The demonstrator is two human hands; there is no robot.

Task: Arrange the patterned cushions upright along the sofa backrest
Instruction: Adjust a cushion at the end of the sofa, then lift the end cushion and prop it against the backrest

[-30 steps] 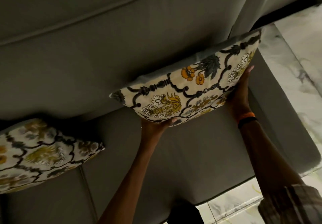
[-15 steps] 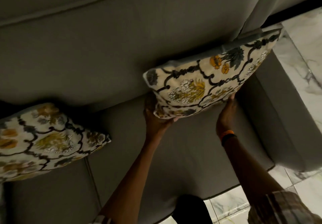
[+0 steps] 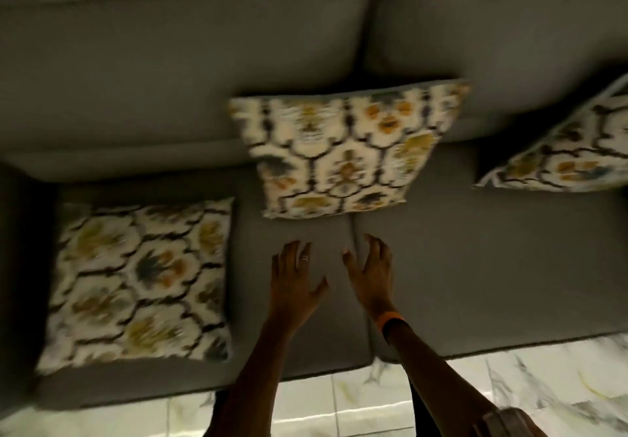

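Three cream cushions with dark lattice and yellow flower patterns are on the grey sofa. The middle cushion (image 3: 343,151) leans upright against the backrest (image 3: 190,73). The right cushion (image 3: 564,144) leans against the backrest at the frame's right edge, partly cut off. The left cushion (image 3: 139,283) lies flat on the seat. My left hand (image 3: 294,280) and my right hand (image 3: 370,273) hover over the seat just below the middle cushion, fingers spread, holding nothing. The frame is blurred by motion.
The sofa seat (image 3: 475,266) shows a seam between two seat cushions under my hands. White marble floor tiles (image 3: 339,399) run along the sofa's front edge. The sofa's left arm (image 3: 20,266) borders the flat cushion.
Both hands let go of the cushion they held against the backrest at the right. The view swung left, and my hands now hover empty below the middle cushion.
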